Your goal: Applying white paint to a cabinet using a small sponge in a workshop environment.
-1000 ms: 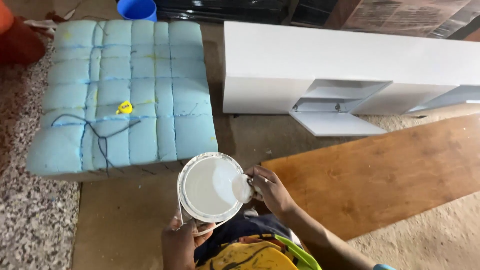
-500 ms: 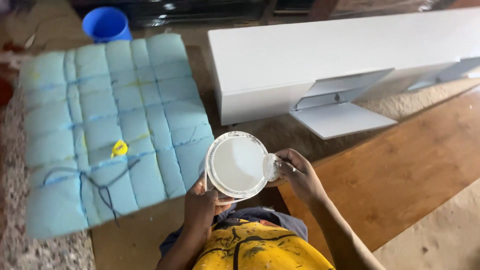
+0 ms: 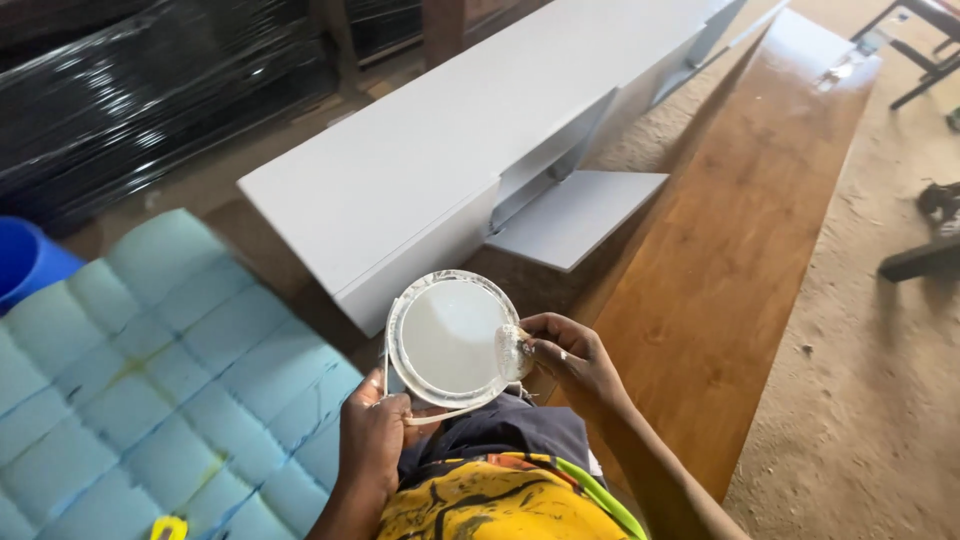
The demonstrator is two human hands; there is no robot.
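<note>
While the left hand [image 3: 372, 440] grips the side of a paint tub [image 3: 448, 338] (full of white paint) held over the lap, the right hand [image 3: 565, 355] pinches a paint-soaked pad [image 3: 511, 352] against its rim, near a white cabinet [image 3: 420, 180] and blue cushion [image 3: 150, 390].

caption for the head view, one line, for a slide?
Left hand steadies an open tin of white paint while right hand holds a paint-soaked pad at its rim.
</note>
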